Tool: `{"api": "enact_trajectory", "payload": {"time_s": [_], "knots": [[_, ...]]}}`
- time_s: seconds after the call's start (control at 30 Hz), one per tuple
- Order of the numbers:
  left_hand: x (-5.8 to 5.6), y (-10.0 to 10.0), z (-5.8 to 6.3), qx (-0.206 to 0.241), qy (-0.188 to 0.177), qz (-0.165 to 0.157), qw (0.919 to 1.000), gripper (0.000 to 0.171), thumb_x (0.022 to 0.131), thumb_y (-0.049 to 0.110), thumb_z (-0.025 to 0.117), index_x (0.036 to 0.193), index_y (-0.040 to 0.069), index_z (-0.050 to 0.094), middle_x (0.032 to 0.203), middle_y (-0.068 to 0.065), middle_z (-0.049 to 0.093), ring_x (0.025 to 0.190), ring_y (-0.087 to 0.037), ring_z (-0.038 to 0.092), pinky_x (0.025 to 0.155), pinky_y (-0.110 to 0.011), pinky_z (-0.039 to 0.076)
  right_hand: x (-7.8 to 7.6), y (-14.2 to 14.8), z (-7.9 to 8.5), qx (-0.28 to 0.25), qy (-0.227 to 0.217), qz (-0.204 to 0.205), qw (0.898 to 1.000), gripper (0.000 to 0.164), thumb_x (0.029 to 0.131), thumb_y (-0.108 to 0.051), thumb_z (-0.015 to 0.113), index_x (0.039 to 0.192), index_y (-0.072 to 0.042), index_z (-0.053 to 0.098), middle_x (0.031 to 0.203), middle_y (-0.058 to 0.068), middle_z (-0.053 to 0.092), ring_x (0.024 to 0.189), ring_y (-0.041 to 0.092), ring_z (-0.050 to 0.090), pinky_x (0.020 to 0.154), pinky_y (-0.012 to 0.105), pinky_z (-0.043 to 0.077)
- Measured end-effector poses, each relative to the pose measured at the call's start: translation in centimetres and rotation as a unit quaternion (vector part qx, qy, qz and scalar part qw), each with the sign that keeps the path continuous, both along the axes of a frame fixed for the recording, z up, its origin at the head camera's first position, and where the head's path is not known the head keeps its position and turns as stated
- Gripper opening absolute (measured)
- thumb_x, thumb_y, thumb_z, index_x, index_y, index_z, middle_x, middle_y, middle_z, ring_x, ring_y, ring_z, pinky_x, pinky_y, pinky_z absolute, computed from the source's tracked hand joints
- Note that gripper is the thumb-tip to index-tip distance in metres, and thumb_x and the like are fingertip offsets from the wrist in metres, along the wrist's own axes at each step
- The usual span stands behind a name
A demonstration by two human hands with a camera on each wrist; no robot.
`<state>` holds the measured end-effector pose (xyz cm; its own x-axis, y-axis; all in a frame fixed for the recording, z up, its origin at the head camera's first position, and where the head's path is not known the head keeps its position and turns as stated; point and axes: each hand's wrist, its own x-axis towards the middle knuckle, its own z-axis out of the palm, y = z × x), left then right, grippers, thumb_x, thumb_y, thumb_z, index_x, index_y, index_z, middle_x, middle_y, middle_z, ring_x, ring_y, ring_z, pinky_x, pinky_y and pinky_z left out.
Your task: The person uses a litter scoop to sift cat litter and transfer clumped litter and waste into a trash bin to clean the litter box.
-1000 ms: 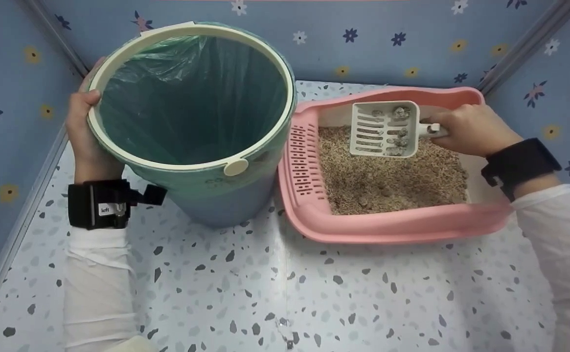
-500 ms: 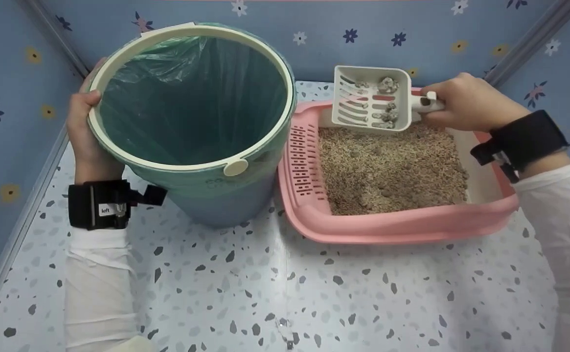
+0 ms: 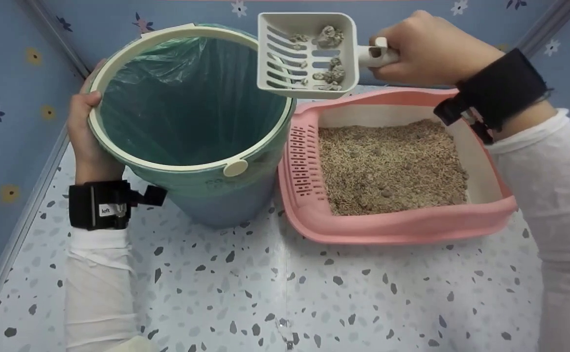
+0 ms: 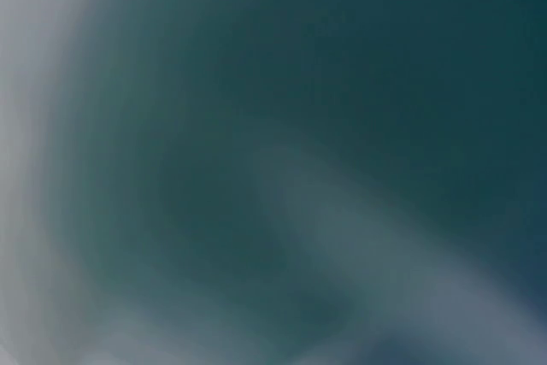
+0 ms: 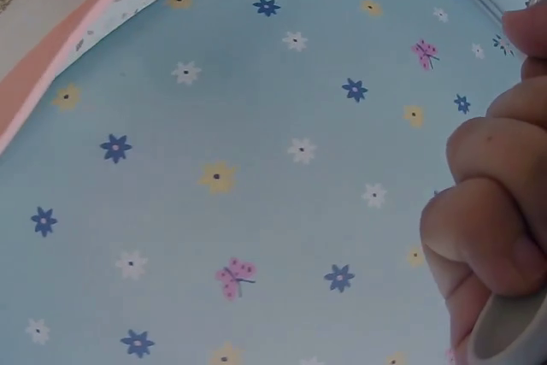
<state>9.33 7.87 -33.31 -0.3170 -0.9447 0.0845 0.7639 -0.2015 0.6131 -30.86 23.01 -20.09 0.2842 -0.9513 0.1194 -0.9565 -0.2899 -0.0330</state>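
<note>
My right hand (image 3: 426,49) grips the handle of a pale slotted litter scoop (image 3: 348,88). In the right wrist view its fingers (image 5: 479,228) curl round that handle. Several grey litter clumps (image 3: 331,36) lie in the scoop, which hangs over the right rim of a trash can (image 3: 216,195). A green plastic bag lines the can, held by a cream ring. At the can's left side my left hand (image 3: 86,132) holds the rim, thumb over the ring; some fingers are hidden behind the can. The left wrist view is only a dark green blur.
To the can's right stands a pink litter box (image 3: 397,227) with brown granular litter (image 3: 387,171) and a perforated left ledge. Blue flowered walls (image 3: 343,14) enclose the back and sides. Beneath is a speckled floor (image 3: 324,293).
My right hand has lifted the scoop with its clumps out from above the litter box, up and left to the trash can's right edge. The left hand and can have stayed in place.
</note>
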Motion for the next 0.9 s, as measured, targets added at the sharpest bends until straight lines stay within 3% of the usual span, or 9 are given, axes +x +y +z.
{"api": "enact_trajectory", "payload": {"time_s": [0.2,0.37,0.5,0.6,0.67,0.73,0.8,0.87,0.9], "knots": [[0.0,-0.1,-0.1,-0.007,-0.005,0.005,1.0,0.049,0.094,0.008,0.023,0.138,0.009,0.044,0.142,-0.008,0.044,0.132,-0.02,0.041,0.11,-0.033,0.031,3.0,-1.7,0.7,-0.027,0.054,0.031,0.998,0.016,0.076,-0.008,0.055,0.064,-0.008,0.043,0.055,0.005,0.038,0.052,0.02,0.033,0.054,0.035,0.032],[0.1,-0.2,-0.2,0.003,0.017,0.0,0.9999,0.049,0.093,0.007,0.023,0.138,0.007,0.044,0.141,-0.01,0.046,0.132,-0.022,0.042,0.11,-0.033,0.03,5.3,-2.8,0.6,-0.077,0.112,0.021,0.99,0.012,0.083,-0.011,0.056,0.084,-0.001,0.063,0.07,0.014,0.06,0.07,0.029,0.041,0.073,0.048,0.034],[0.4,-0.3,-0.2,0.009,0.017,0.001,0.9998,0.049,0.093,0.006,0.023,0.137,0.007,0.045,0.14,-0.011,0.047,0.131,-0.022,0.043,0.11,-0.034,0.031,7.1,-3.5,0.1,-0.147,0.176,0.01,0.973,0.013,0.089,-0.015,0.06,0.09,-0.003,0.065,0.077,0.017,0.065,0.076,0.032,0.047,0.082,0.053,0.039],[0.5,-0.4,-0.1,0.013,0.014,0.003,0.9998,0.049,0.092,0.006,0.025,0.137,0.007,0.045,0.14,-0.01,0.047,0.131,-0.023,0.043,0.11,-0.034,0.031,8.4,-4.1,-0.4,-0.213,0.235,0.021,0.948,0.019,0.092,-0.013,0.059,0.075,-0.003,0.056,0.062,0.016,0.056,0.075,0.032,0.049,0.095,0.056,0.037],[0.6,-0.4,-0.1,0.016,0.014,0.004,0.9998,0.049,0.091,0.006,0.027,0.137,0.007,0.045,0.14,-0.01,0.047,0.131,-0.022,0.044,0.109,-0.034,0.031,9.1,-4.5,-0.7,-0.254,0.278,0.039,0.925,0.026,0.093,-0.003,0.048,0.067,-0.006,0.046,0.052,0.011,0.044,0.061,0.026,0.043,0.086,0.049,0.043],[0.7,-0.4,-0.1,0.018,0.014,0.004,0.9997,0.049,0.091,0.006,0.027,0.137,0.007,0.045,0.14,-0.01,0.047,0.131,-0.022,0.044,0.11,-0.034,0.031,9.7,-4.7,-0.9,-0.3,0.321,0.067,0.896,0.03,0.09,0.008,0.035,0.064,-0.007,0.039,0.05,0.007,0.035,0.054,0.022,0.035,0.067,0.038,0.045],[0.6,-0.4,-0.1,0.02,0.017,0.004,0.9996,0.049,0.091,0.006,0.027,0.137,0.007,0.045,0.14,-0.009,0.047,0.131,-0.021,0.044,0.11,-0.033,0.031,10.0,-4.6,-1.1,-0.338,0.361,0.092,0.864,0.031,0.083,0.012,0.021,0.064,-0.008,0.036,0.051,0.004,0.029,0.049,0.015,0.02,0.047,0.031,0.03],[0.5,-0.3,-0.2,0.018,0.017,0.004,0.9997,0.049,0.092,0.006,0.027,0.138,0.007,0.044,0.14,-0.009,0.047,0.131,-0.021,0.043,0.11,-0.033,0.031,10.1,-4.3,-1.1,-0.372,0.392,0.11,0.834,0.032,0.085,0.012,0.019,0.065,-0.008,0.034,0.051,0.003,0.027,0.049,0.013,0.016,0.044,0.029,0.015],[0.5,-0.3,-0.2,0.017,0.018,0.003,0.9997,0.049,0.092,0.006,0.026,0.138,0.007,0.044,0.14,-0.009,0.046,0.131,-0.021,0.043,0.11,-0.033,0.031,10.0,-4.1,-1.1,-0.384,0.404,0.116,0.822,0.032,0.086,0.012,0.019,0.065,-0.008,0.033,0.051,0.002,0.026,0.049,0.013,0.015,0.044,0.029,0.015]]}}
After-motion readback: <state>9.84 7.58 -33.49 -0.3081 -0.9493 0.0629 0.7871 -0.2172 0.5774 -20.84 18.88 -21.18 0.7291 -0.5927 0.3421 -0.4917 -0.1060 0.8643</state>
